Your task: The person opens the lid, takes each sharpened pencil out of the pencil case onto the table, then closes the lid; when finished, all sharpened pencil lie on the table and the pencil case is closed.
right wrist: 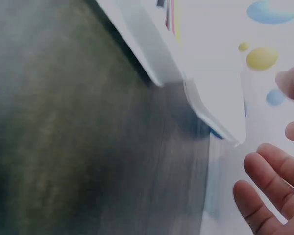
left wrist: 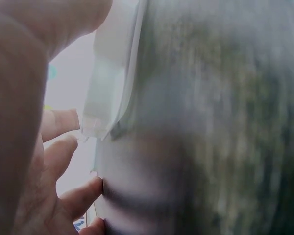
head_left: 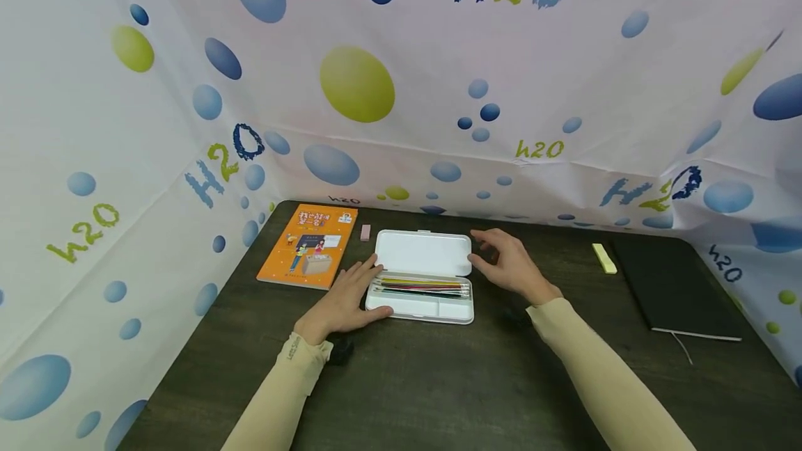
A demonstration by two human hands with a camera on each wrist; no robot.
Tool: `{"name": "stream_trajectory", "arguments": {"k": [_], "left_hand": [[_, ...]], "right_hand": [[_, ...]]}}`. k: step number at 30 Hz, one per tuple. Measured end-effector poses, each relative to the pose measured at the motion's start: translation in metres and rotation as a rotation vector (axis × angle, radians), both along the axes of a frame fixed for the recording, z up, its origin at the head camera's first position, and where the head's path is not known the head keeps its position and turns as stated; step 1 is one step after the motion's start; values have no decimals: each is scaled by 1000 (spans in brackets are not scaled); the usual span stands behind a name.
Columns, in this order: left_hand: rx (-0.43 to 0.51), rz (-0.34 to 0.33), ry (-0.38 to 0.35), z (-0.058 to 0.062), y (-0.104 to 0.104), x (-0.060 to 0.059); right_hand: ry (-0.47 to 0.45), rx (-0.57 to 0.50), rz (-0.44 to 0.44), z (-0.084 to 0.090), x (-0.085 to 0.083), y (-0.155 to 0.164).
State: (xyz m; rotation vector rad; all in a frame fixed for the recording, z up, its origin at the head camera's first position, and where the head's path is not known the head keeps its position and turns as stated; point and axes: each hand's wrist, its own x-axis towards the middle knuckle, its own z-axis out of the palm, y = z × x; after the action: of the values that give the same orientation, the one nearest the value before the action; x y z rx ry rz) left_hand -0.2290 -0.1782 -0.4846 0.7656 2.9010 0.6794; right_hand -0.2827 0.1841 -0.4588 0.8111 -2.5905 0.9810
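Note:
A white pencil case (head_left: 410, 307) lies on the dark table with its lid (head_left: 422, 252) folded back. Several pencils (head_left: 432, 286) sit in its back compartment; the front compartments show white. My left hand (head_left: 341, 305) rests at the case's left side, fingers stretched along the edge and thumb at the front corner. Beside the lid's right edge is my right hand (head_left: 510, 263), fingers and thumb spread apart. In the right wrist view its fingers (right wrist: 267, 183) hold nothing and stand off from the lid's corner. The left wrist view shows loosely extended fingers (left wrist: 63, 156) near the case's corner.
An orange book (head_left: 310, 246) lies to the left, with a small pink eraser (head_left: 365, 232) between it and the case. On the right are a yellow stick-like item (head_left: 604, 258) and a black notebook (head_left: 677, 287) with a ribbon. A printed sheet (head_left: 426, 138) hangs behind the table.

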Motion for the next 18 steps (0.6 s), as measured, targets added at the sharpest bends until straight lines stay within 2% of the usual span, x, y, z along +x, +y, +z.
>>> {"name": "stream_trajectory", "arguments": {"k": [6, 10, 15, 18], "left_hand": [[8, 5, -4, 4, -1, -1], [2, 12, -16, 4, 0, -3], [-2, 14, -18, 2, 1, -2], [2, 14, -22, 1, 1, -1]], "right_hand": [[32, 37, 88, 2, 21, -4], [86, 60, 139, -1, 34, -8], [166, 135, 179, -6, 47, -16], [173, 190, 193, -10, 52, -19]]}}
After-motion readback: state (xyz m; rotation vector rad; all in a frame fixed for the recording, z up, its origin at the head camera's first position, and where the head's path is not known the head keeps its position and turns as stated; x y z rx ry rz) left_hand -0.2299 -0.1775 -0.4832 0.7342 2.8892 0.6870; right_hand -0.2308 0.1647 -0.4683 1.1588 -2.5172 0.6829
